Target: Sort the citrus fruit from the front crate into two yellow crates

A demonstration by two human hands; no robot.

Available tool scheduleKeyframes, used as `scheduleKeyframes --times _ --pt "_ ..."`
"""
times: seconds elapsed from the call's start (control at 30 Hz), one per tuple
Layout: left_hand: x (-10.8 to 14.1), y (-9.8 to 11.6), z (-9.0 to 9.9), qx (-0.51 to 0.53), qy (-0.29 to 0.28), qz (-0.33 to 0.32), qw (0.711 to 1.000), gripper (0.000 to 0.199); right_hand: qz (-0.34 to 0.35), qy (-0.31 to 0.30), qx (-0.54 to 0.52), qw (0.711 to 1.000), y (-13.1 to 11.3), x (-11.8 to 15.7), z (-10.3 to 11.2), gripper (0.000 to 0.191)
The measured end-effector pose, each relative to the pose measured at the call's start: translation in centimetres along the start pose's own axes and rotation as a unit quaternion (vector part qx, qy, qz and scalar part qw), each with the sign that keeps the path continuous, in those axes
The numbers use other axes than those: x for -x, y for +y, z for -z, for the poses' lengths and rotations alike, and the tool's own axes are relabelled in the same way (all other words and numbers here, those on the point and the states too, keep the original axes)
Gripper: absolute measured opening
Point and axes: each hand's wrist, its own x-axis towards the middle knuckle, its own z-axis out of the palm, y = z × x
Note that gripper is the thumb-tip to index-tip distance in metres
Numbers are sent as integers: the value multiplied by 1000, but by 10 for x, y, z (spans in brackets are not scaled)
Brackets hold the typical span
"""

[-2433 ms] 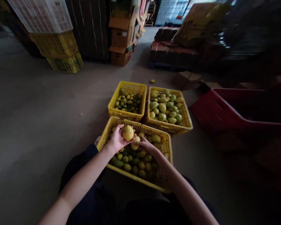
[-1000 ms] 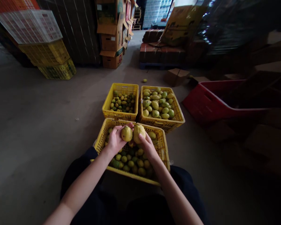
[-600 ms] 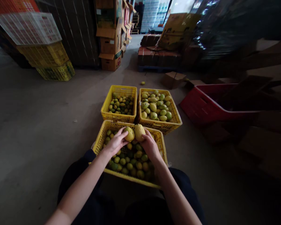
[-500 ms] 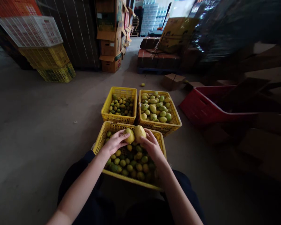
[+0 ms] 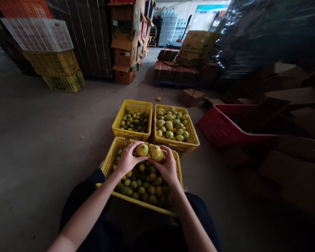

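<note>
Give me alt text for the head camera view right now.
A person's left hand holds one yellowish fruit and the right hand another, side by side, over a yellow crate of loose fruit. Beyond it stand two more yellow crates of fruit.

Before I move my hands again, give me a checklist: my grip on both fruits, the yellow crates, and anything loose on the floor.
1. Left hand grips left fruit between thumb and fingers: ok.
2. Right hand grips right fruit likewise: ok.
3. Undersides of both held fruits free of damage: cannot tell, hidden from view.
4. Left rear crate and right rear crate upright, tops open: ok.
5. Floor free of loose fruit: not ok, one stray fruit lies beyond the rear crates.
</note>
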Motion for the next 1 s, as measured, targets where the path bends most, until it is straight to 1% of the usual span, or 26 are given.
scheduleKeyframes --times 0.07,0.13,0.2,0.27,0.33,0.4,0.47,0.53,0.63,0.67,0.73,0.77,0.8,0.87,0.9,0.93,0.97,1.0 --pt "-1 -2 1 -39 -9 -20 999 54 0 5 -12 1000 -2 0 -1 64" --pt "-3 -4 1 -59 -5 -3 998 53 -10 5 -55 998 -5 0 -3 65" --pt "-5 -6 1 -43 18 56 997 52 -36 2 -114 993 -7 -1 -5 65" --pt "-8 -6 2 1 31 137 990 46 -83 4 -176 981 -9 -1 -6 58" --pt "-9 -4 2 59 26 215 974 43 -143 -4 -230 963 -8 -1 -8 47" --pt "-9 -3 2 112 24 275 955 40 -189 -20 -260 947 -6 1 -10 42" --pt "-10 -2 1 149 37 318 936 36 -217 -39 -274 936 -3 2 -13 43" --pt "-11 -3 1 171 48 346 921 34 -235 -46 -283 929 -1 3 -17 45" --pt "-12 -5 1 181 54 361 913 32 -252 -42 -292 922 0 4 -19 46" --pt "-12 -5 1 178 53 356 916 31 -251 -40 -291 922 1 3 -20 45" --pt "-12 -6 2 160 38 322 932 31 -240 -26 -278 930 0 3 -19 45" --pt "-11 -6 3 138 29 292 946 32 -225 -7 -261 939 0 3 -18 45" --pt "-11 -5 4 104 25 248 963 34 -202 18 -237 950 -1 2 -17 46" --pt "-10 -3 9 -3 30 112 993 42 -129 81 -164 975 -2 2 -14 52" --pt "-9 -1 11 -67 36 34 997 46 -84 111 -120 983 -2 2 -12 59" --pt "-9 1 14 -129 39 -41 990 49 -42 133 -77 987 -2 1 -10 65" --pt "-8 3 16 -183 36 -103 977 51 -5 146 -41 988 -2 1 -9 71" --pt "-7 5 18 -228 28 -150 962 50 24 153 -13 988 -1 1 -8 74"
